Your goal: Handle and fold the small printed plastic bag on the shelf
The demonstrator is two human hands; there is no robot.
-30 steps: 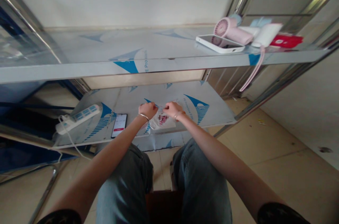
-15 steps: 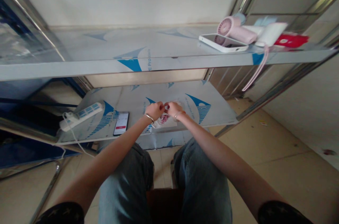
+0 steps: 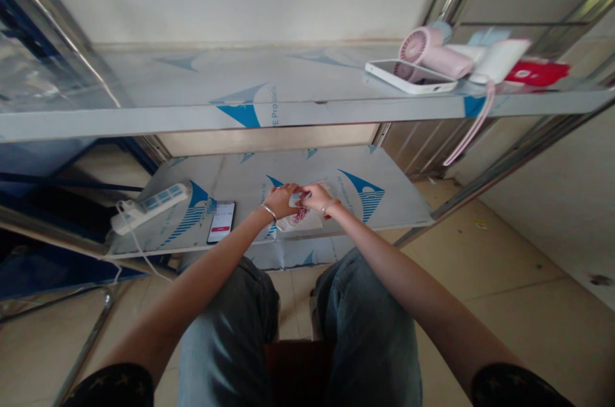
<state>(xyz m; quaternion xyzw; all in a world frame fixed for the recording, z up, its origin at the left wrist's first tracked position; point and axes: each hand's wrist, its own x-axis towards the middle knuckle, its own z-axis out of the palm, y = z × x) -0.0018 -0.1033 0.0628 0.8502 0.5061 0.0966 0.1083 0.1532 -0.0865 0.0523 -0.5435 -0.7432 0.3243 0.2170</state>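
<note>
Over the lower shelf [image 3: 240, 170], my left hand [image 3: 280, 201] is curved, its thumb held away from its fingers. Its fingertips meet those of my right hand [image 3: 317, 196] around small dark red beads, partly hidden by the fingers. My right thumb and fingers are pinched together on these beads. Just below, more red and pink beads [image 3: 301, 215] lie on a clear plastic bag or sheet [image 3: 313, 222]. Whether the beads between my hands are strung I cannot make out. A bangle [image 3: 270, 212] circles my left wrist, and a bracelet [image 3: 330, 204] my right.
A phone [image 3: 221, 222] and a white power strip [image 3: 151, 208] with a cable lie to the left. On the upper shelf [image 3: 182, 90] are a white-framed device [image 3: 408, 77], a pink handheld fan [image 3: 435, 51] and a red packet [image 3: 538, 72]. That shelf's edge runs beyond my hands.
My left hand has opened from a pinch into a wider curve, its thumb now lower and apart. My right hand stays close to it. The view has shifted slightly.
</note>
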